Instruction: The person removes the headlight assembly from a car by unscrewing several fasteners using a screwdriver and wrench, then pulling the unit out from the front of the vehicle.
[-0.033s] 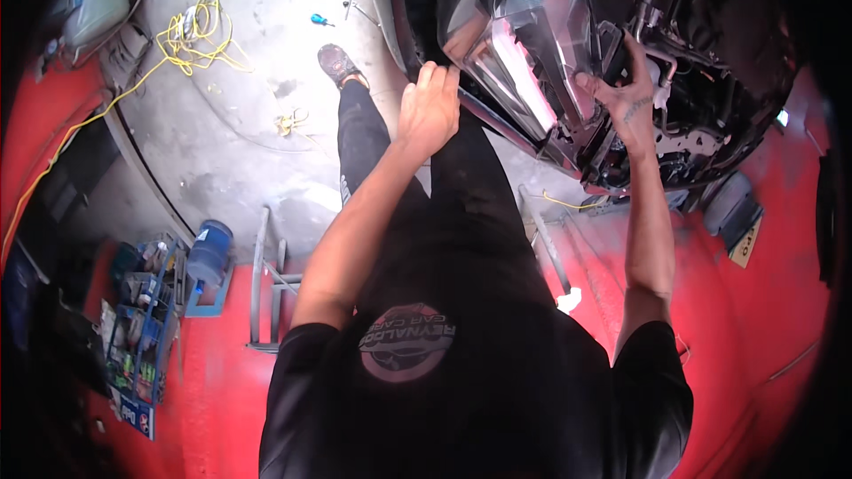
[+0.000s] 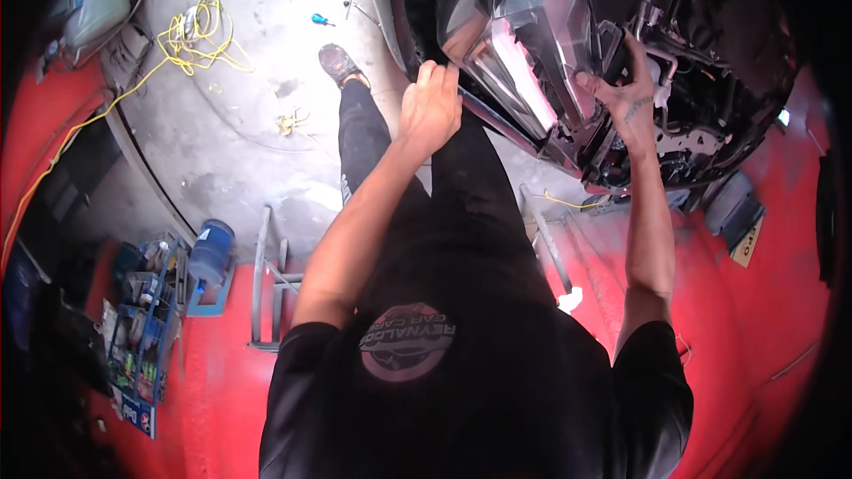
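A large headlight (image 2: pixel 524 62) with a clear, shiny lens lies at the front corner of a dark car with its front end partly stripped. My right hand (image 2: pixel 628 98) grips the inner side of the headlight, thumb on its housing and fingers reaching over the back edge, their tips partly hidden. Along the headlight's outer side runs a black bumper cover (image 2: pixel 499 115). My left hand (image 2: pixel 431 108) is closed over the edge of this cover, fingers curled and their tips out of sight.
Behind the headlight is the exposed engine bay (image 2: pixel 683 53). Screwdrivers (image 2: pixel 321 19) and small fasteners lie on the grey floor, with a tangled yellow cord (image 2: pixel 200 40) farther left. A metal stand (image 2: pixel 266 284), a blue water jug (image 2: pixel 211 248) and a loaded cart (image 2: pixel 142 319) are at lower left.
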Demonstrator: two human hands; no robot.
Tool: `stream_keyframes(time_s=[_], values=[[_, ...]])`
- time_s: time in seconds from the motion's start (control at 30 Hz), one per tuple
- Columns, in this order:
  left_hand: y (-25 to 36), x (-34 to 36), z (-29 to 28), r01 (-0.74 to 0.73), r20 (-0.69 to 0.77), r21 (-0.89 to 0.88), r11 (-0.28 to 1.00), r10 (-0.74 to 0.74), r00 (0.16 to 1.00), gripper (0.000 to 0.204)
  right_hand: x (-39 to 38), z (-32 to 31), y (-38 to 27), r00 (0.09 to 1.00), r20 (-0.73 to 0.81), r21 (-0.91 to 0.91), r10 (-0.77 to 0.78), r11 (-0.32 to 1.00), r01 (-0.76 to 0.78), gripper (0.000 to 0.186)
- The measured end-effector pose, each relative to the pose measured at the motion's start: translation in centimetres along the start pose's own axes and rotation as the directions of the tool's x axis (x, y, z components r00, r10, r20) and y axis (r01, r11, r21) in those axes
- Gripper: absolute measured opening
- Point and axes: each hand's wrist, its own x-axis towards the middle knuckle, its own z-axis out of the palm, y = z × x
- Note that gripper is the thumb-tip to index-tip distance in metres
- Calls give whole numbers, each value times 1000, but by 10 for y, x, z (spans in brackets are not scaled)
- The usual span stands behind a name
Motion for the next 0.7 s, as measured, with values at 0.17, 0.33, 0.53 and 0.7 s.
stream_keyframes(time_s=[0.17, 0.33, 0.53, 0.7], values=[[18, 8, -4, 224, 3, -273, 936, -232, 973, 43, 2, 1, -1, 995, -4, -72, -100, 992, 99, 94], [17, 14, 2, 301, 57, -723, 622, -380, 923, 55, 1, 2, -3, 996, 27, 71, -80, 994, 78, 95], [18, 6, 12, 194, 108, -964, 180, -402, 909, 52, -11, -7, -1, 999, 9, 3, -48, 999, 48, 100], [24, 7, -5, 260, 212, -965, 37, -476, 854, 47, -2, -6, 1, 996, 34, -4, -87, 996, 87, 104]])
